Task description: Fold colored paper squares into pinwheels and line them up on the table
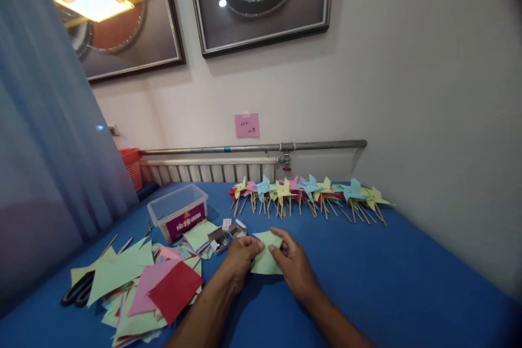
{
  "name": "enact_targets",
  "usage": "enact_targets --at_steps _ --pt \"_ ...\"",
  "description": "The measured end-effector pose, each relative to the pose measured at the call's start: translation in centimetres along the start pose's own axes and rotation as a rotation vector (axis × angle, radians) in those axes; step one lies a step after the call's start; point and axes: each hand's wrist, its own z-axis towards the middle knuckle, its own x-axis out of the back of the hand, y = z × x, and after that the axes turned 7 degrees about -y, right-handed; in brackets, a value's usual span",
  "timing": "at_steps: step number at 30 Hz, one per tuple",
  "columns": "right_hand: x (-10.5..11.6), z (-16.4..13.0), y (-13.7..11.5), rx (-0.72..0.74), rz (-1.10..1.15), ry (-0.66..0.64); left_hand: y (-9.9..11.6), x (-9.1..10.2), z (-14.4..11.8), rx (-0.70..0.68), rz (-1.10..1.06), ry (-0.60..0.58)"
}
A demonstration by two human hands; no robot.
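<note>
Green paper square [266,260] lies flat on the blue table surface [367,272], directly in front of the person and between both hands. Left hand [240,261]: fingers curled, fingertips pinching the left edge of the green paper square. Right hand [293,262]: fingers bent, thumb and fingertips closed on the right edge of the same sheet. Both hands are in contact with the paper; the sheet's upper corner projects beyond the fingers.

Adjacent items:
- Small open cardboard boxes [226,235] stand just beyond the left hand, touching one another.
- Clear plastic tub [178,211] with a purple label stands behind the boxes, to the left.
- Loose pile of coloured paper sheets [141,285] (green, pink, red) covers the table left of the left forearm; a red sheet lies on top near the arm.
- Black-handled scissors [76,289] lie at the pile's left edge, partly under a green sheet.
- Row of finished paper pinwheels [310,193] on wooden sticks lies along the far edge of the table, well apart from the hands, below a metal pipe [253,148] on the wall.
- Pink note [247,125] is fixed to the wall above the pipe; its writing is too small to read.
</note>
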Motion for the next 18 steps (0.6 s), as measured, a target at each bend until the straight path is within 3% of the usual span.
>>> enact_targets --at_steps 14,18 --pt "-0.21 -0.40 -0.52 0.021 -0.043 -0.005 0.53 -0.56 -0.69 0.016 0.002 -0.038" --pt "-0.15 -0.34 -0.63 0.031 -0.055 0.020 0.24 -0.51 -0.44 -0.008 -0.008 0.003"
